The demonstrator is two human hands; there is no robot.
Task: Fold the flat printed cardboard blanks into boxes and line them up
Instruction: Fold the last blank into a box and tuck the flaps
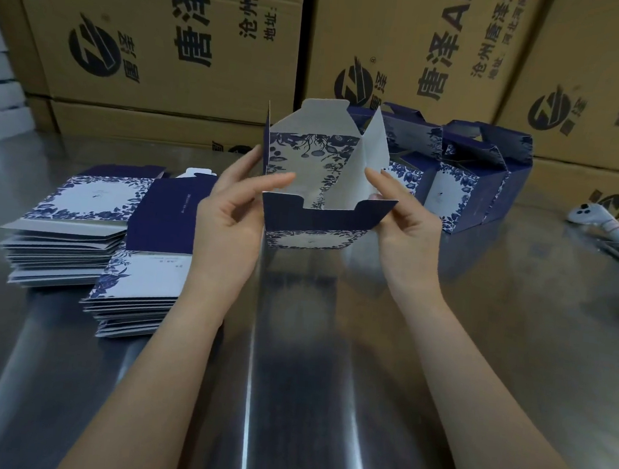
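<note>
Holding the half-formed box (317, 175) clear of the steel table (289, 363), the left hand (233, 209) pinches its left edge while the right hand (404, 220) pinches the right corner of the near flap (324, 218), probably so the open end faces the person for tucking. Whether the far end is locked is hidden. Flat blanks (76, 229) are stacked at left. Finished boxes (470, 173) line up behind, before brown cartons (168, 35). A white controller (597, 220) lies well apart.
</note>
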